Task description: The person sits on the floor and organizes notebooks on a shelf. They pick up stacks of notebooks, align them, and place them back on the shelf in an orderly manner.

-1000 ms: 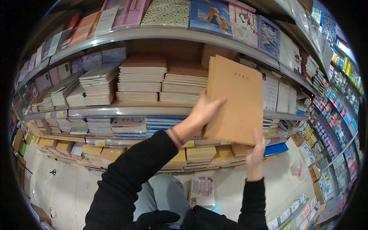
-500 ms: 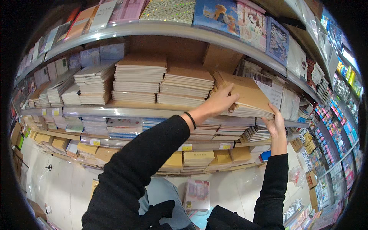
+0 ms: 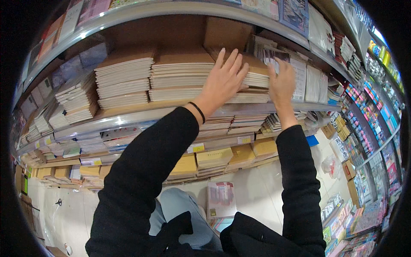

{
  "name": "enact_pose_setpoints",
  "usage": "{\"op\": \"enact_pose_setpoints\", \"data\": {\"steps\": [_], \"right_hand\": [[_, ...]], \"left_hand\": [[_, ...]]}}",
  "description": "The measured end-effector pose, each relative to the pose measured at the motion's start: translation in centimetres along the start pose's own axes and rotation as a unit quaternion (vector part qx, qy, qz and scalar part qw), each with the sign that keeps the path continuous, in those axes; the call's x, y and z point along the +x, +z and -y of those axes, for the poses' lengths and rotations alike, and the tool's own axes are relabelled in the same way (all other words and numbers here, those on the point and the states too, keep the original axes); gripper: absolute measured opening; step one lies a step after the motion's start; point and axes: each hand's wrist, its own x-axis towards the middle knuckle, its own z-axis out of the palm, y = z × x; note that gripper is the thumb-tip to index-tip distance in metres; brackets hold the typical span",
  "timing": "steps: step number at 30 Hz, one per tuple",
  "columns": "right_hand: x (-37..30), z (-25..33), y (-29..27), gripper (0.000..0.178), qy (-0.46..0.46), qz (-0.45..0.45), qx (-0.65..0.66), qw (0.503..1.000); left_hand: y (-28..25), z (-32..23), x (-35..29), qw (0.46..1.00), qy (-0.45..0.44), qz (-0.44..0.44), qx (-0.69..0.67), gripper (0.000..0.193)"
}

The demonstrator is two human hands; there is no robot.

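Observation:
A stack of brown-covered notebooks (image 3: 258, 80) lies on the shelf between my two hands. My left hand (image 3: 224, 79) rests against its left front part, fingers stretched out and apart over the covers. At the stack's right side stands my right hand (image 3: 282, 83), thumb and fingers apart, with its palm side toward the notebooks. Neither hand is closed round anything. Left of my left hand is a second stack of brown notebooks (image 3: 182, 70), and a third brown stack (image 3: 124, 75) sits beside that one. The lower part of my left hand hides some of the notebooks' edges.
The shelf edge (image 3: 141, 114) runs below the stacks, and another shelf edge (image 3: 171, 9) overhangs them. Plastic-wrapped booklets (image 3: 314, 83) stand on the right. Yellow-brown packets (image 3: 214, 157) fill a low shelf. A clear-wrapped pack (image 3: 221, 199) is on the floor.
The notebooks I held raised and tilted now lie flat on the shelf stack. My left hand has opened over them, and my right hand has moved left to their side. The view has shifted.

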Motion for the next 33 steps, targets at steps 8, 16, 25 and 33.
{"op": "enact_pose_setpoints", "data": {"steps": [8, 16, 25, 33], "right_hand": [[-0.7, -0.4, 7.2, 0.034, -0.064, -0.052, 0.069, 0.994], [-1.1, -1.8, 6.9, 0.044, 0.202, 0.026, 0.269, 0.941], [-1.4, -1.0, 8.0, 0.046, 0.177, -0.028, 0.115, 0.977], [-5.3, -0.3, 3.5, 0.058, 0.338, 0.075, 0.281, 0.895]], "left_hand": [[4.3, 1.6, -0.9, 0.997, -0.030, -0.017, -0.063, 0.045], [3.0, 1.0, -2.4, 0.966, -0.122, 0.034, -0.227, 0.071], [4.2, 1.9, -2.5, 0.923, -0.121, 0.040, -0.363, 0.059], [2.9, -1.3, -5.7, 0.851, -0.373, -0.064, -0.365, 0.065]]}}
